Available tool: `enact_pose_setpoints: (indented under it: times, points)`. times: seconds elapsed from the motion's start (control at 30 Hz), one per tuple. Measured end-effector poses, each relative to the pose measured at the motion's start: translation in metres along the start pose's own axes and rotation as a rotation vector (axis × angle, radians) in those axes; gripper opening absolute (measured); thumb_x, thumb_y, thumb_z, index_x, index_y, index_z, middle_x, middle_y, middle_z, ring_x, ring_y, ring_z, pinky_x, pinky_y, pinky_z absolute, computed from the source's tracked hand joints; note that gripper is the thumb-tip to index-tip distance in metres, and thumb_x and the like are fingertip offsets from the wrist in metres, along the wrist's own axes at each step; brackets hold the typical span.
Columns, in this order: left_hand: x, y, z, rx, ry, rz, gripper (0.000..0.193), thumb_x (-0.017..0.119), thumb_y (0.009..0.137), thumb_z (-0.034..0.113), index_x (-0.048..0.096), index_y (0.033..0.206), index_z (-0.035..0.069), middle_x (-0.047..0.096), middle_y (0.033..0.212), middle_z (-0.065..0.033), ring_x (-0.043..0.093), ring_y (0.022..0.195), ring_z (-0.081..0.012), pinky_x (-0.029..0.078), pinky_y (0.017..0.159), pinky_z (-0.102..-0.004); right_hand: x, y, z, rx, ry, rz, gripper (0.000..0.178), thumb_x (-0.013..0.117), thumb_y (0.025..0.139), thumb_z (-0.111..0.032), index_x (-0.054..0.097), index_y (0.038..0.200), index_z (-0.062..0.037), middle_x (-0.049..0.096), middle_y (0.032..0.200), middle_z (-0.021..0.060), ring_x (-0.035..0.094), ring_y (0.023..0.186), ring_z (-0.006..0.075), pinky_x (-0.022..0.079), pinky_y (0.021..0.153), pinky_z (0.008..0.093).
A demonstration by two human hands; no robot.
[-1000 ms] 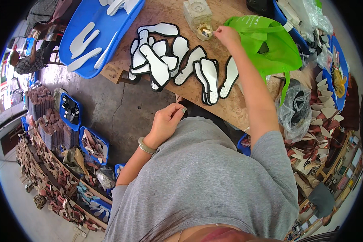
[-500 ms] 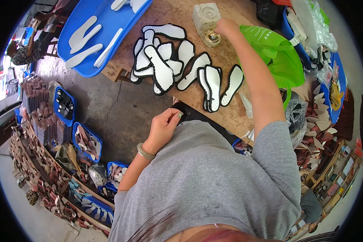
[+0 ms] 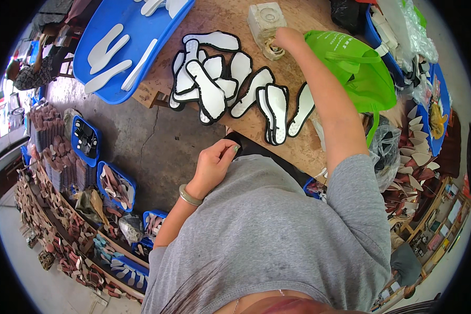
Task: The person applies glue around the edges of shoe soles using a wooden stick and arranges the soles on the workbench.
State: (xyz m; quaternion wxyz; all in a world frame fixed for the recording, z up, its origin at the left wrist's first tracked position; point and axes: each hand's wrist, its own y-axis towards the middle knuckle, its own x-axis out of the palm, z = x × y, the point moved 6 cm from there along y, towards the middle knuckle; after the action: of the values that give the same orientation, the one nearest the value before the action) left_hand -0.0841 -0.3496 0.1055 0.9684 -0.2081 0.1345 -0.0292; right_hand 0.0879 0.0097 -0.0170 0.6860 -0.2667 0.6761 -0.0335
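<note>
My right hand (image 3: 289,40) reaches across the table to a small yellowish pot (image 3: 273,51) beside a pale block-shaped container (image 3: 267,20). Its fingers are curled at the pot's rim, and what they grip is hidden. Close to my body at the table's near edge, my left hand (image 3: 214,163) is closed, thumb against fingers; anything inside it is too small to make out. White shoe insoles with black edging lie in an overlapping pile (image 3: 210,94) on the table. To the right are a close-set group of insoles (image 3: 275,112) and a single insole (image 3: 302,112), partly behind my right forearm.
A blue tub (image 3: 102,86) with white insoles stands at the table's left. A green bag (image 3: 369,78) lies right of my right arm on the wooden table (image 3: 301,154). Blue bins (image 3: 85,140) and stacked shoe parts (image 3: 52,157) line the left floor. Another person sits far left.
My right hand has shifted slightly left and down at the pot, and its forearm now covers part of the single insole. My left hand stays in place.
</note>
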Motion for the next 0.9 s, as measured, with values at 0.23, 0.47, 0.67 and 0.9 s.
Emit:
enact_pose_setpoints:
  times: [0.23, 0.47, 0.67, 0.9]
  points:
    - [0.001, -0.002, 0.000, 0.036, 0.002, 0.025, 0.013, 0.058, 0.090, 0.012, 0.062, 0.094, 0.000, 0.056, 0.066, -0.0024, 0.048, 0.059, -0.0073, 0.042, 0.057, -0.0228, -0.025, -0.020, 0.005, 0.025, 0.219, -0.127, 0.045, 0.058, 0.083, -0.050, 0.070, 0.091, -0.0081, 0.069, 0.092, 0.0139, 0.066, 0.083, 0.0280, 0.052, 0.068, 0.0398]
    - [0.019, 0.006, 0.015, 0.082, 0.052, -0.083, 0.012, 0.058, 0.090, 0.011, 0.062, 0.094, 0.000, 0.055, 0.066, -0.0015, 0.047, 0.060, -0.0060, 0.040, 0.056, -0.0219, -0.056, -0.075, 0.038, -0.189, 0.167, 0.563, 0.029, 0.053, 0.091, -0.034, 0.067, 0.110, -0.0166, 0.069, 0.085, 0.0061, 0.064, 0.061, 0.0175, 0.051, 0.060, 0.0339]
    - [0.028, 0.008, 0.013, 0.077, 0.032, -0.106, 0.013, 0.058, 0.090, 0.010, 0.062, 0.096, -0.001, 0.057, 0.070, -0.0004, 0.047, 0.062, -0.0045, 0.042, 0.058, -0.0215, -0.056, -0.225, 0.062, -0.056, 0.916, 0.033, 0.029, 0.055, 0.091, -0.021, 0.062, 0.116, -0.0086, 0.068, 0.080, 0.0046, 0.063, 0.061, 0.0112, 0.049, 0.055, 0.0254]
    - [0.057, 0.010, 0.024, 0.108, 0.053, -0.201, 0.014, 0.059, 0.090, 0.011, 0.062, 0.097, -0.001, 0.059, 0.070, -0.0031, 0.049, 0.062, -0.0071, 0.042, 0.058, -0.0237, 0.126, -0.306, 0.088, 0.063, 0.383, -0.075, 0.041, 0.062, 0.084, -0.024, 0.056, 0.120, -0.0053, 0.066, 0.099, 0.0137, 0.063, 0.091, 0.0273, 0.050, 0.074, 0.0405]
